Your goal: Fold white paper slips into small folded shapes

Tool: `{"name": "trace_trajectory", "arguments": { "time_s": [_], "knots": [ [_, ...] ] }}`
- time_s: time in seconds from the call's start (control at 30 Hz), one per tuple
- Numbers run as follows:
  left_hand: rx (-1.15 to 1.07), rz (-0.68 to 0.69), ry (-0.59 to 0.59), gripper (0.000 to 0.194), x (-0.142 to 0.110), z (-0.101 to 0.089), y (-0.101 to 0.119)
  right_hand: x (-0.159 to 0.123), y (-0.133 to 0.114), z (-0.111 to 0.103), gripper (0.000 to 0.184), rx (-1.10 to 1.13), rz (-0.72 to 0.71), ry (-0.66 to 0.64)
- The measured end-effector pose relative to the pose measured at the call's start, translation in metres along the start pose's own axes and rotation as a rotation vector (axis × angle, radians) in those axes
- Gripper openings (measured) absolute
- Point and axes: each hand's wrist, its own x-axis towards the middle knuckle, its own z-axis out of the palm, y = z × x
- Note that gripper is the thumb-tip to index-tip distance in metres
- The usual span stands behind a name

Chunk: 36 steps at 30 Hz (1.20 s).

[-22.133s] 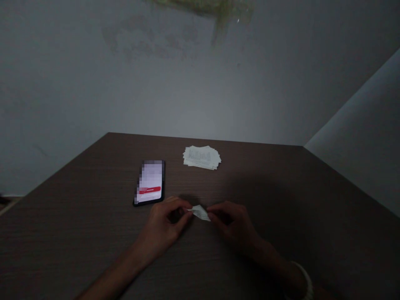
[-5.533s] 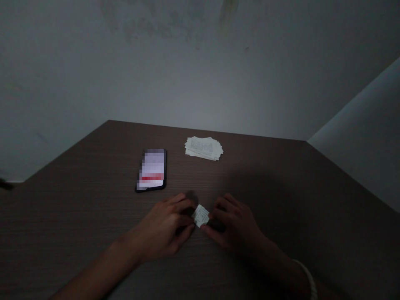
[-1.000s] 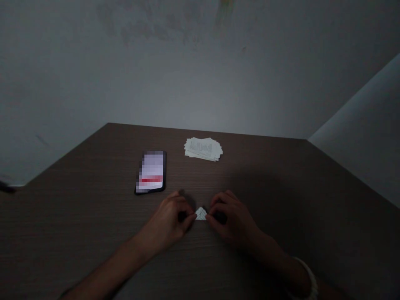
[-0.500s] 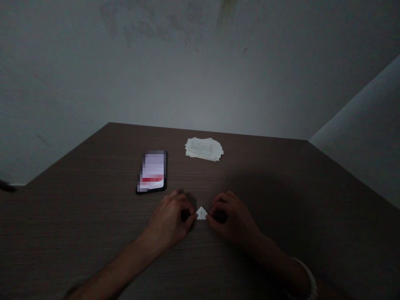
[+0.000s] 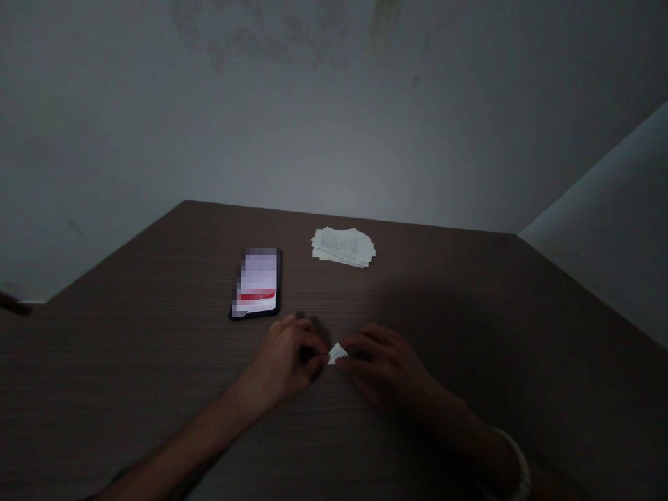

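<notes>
A small folded paper triangle [image 5: 337,353], white with faint print lines, sits low over the table between my hands, its peak pointing away from me. My left hand [image 5: 289,355] pinches its left corner between thumb and forefinger. From the other side, my right hand [image 5: 383,362] touches its right part, one fingertip overlapping the lower right corner. The remaining right fingers are bent and partly in shadow. A pale bracelet [image 5: 516,463] circles my right wrist.
Farther back on the brown wooden table [image 5: 130,278] lies an untidy stack of printed paper pieces [image 5: 343,247]. A phone [image 5: 257,282] with a lit, blurred screen rests left of it, beyond my left hand. A stained wall [image 5: 334,125] rises behind the table.
My right hand has shifted its fingers: the round pinch at the right corner has flattened, and a fingertip now covers that corner. The left hand keeps its pinch. The view has shifted slightly.
</notes>
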Motion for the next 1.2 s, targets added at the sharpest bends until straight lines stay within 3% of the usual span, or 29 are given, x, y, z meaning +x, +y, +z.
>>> {"name": "trace_trajectory", "arguments": {
  "time_s": [0.27, 0.53, 0.83, 1.03, 1.2],
  "knots": [
    [0.009, 0.026, -0.029, 0.019, 0.0004, -0.0044, -0.0026, 0.0008, -0.0031, -0.0034, 0.016, -0.117, -0.064, -0.048],
    [-0.052, 0.103, -0.041, 0.014, -0.0028, -0.0113, -0.0063, -0.0018, -0.0022, -0.002, 0.019, -0.093, -0.042, -0.089],
    [0.081, 0.055, -0.022, 0.014, -0.0003, -0.0094, 0.0017, 0.0006, -0.0042, -0.0028, 0.018, -0.05, -0.018, -0.055],
    [0.068, 0.083, -0.034, 0.006, -0.0027, -0.0087, 0.0022, 0.0019, -0.0026, -0.0024, 0.022, 0.042, 0.017, -0.065],
    [0.033, 0.075, -0.023, 0.011, -0.0028, -0.0071, 0.0022, 0.0003, -0.001, -0.0049, 0.024, 0.058, -0.002, -0.065]
  ]
}}
